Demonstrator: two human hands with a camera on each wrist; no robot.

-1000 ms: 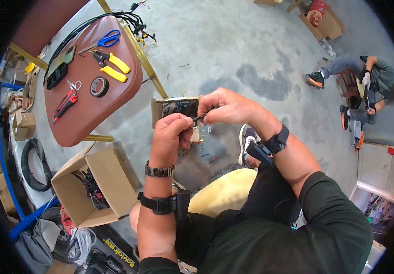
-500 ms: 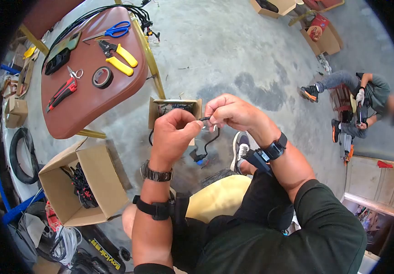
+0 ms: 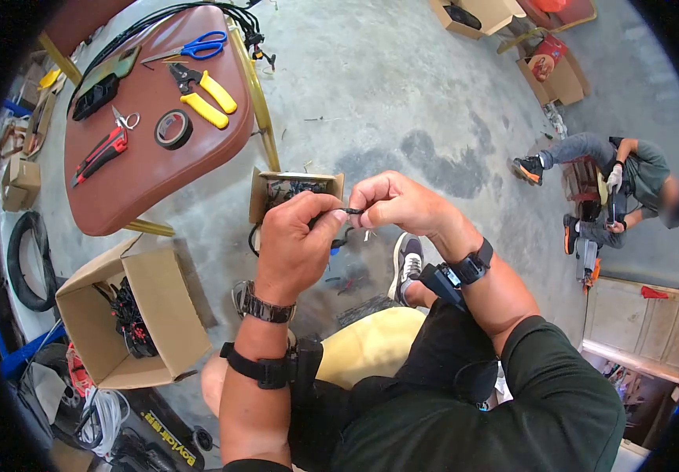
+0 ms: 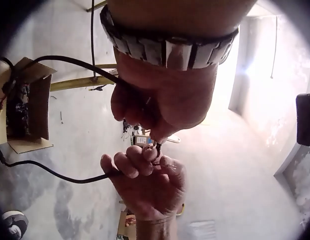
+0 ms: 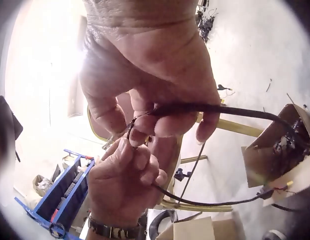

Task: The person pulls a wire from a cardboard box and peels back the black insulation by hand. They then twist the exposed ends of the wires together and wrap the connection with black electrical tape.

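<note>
Both hands meet over a small cardboard box, a short dark stretch of black cable (image 3: 349, 211) between their fingertips. My left hand (image 3: 296, 240) pinches this stretch between thumb and forefinger. From the other side, my right hand (image 3: 404, 206) pinches it with thumb and fingers. In the right wrist view, a thick black cable (image 5: 240, 111) passes under the right hand's curled fingers and runs toward the box. Another length (image 5: 215, 202) trails from the left hand. The pinched spot itself is partly hidden by fingertips.
A brown chair seat (image 3: 150, 177) holds blue scissors (image 3: 202, 46), yellow-handled wire strippers (image 3: 209, 101), black tape (image 3: 173, 129) and a red utility knife (image 3: 102, 156). The small box (image 3: 258, 197) and a larger box (image 3: 174, 311) contain wiring. Another person (image 3: 646, 177) sits at right.
The hands keep their pinch on the cable and have shifted slightly. A cable loop hanging below the right hand half a second ago now sits closer to the fingers. The head view has shifted.
</note>
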